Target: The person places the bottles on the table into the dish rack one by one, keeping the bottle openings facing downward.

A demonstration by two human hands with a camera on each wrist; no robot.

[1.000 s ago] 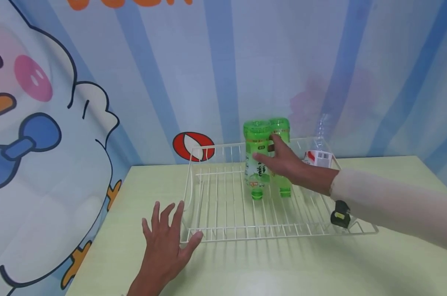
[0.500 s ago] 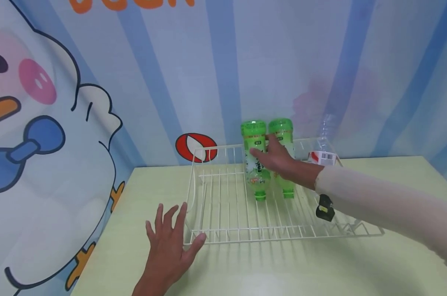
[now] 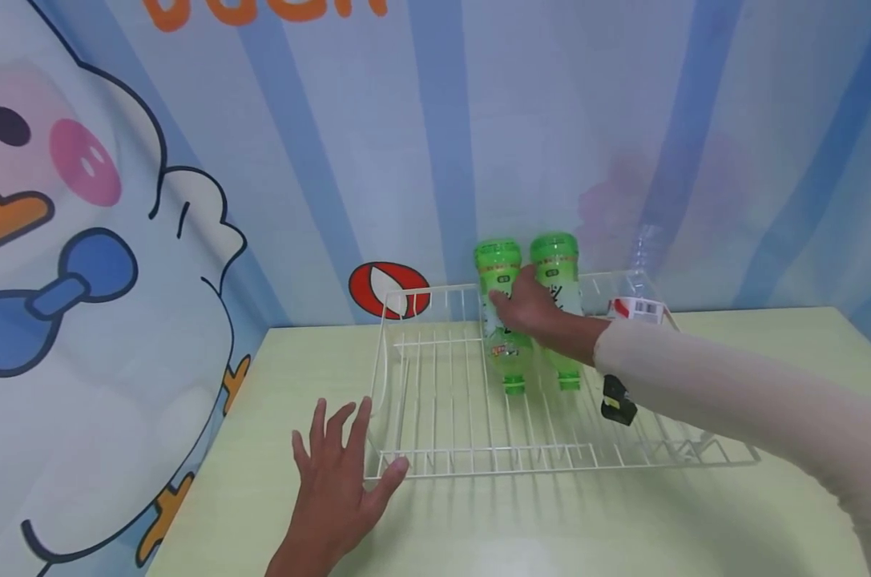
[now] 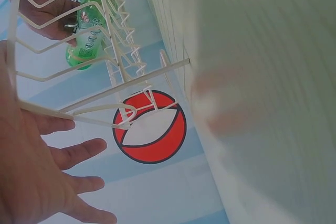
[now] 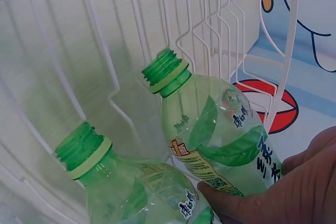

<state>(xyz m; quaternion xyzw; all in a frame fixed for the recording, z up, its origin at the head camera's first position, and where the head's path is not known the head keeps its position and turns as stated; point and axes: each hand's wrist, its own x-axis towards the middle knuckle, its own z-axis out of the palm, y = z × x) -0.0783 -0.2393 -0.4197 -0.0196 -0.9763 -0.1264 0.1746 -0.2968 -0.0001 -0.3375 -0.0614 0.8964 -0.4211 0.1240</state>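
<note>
My right hand (image 3: 539, 308) grips a green plastic drink bottle (image 3: 498, 260) that stands neck-down in a white wire rack (image 3: 478, 474). In the right wrist view the gripped bottle (image 5: 231, 124) shows a threaded green neck without a cap. A matching bottle (image 3: 556, 250) stands neck-down just to its right, partly covered by the hand. My left hand (image 3: 337, 489), fingers spread, is at the rack's left front corner. In the left wrist view the left hand (image 4: 31, 166) lies against the rack's frame; whether it presses there I cannot tell.
A clear bottle with a red and white label (image 3: 635, 308) stands at the rack's back right, partly behind the sleeve. The rack sits on a pale yellow-green table (image 3: 320, 353). Behind is a blue striped backdrop (image 3: 377, 144) with a cartoon bird.
The gripped bottle has shifted a little left, and a gap has opened between it and the second bottle. My right hand remains on it. The left hand stays at the rack's corner.
</note>
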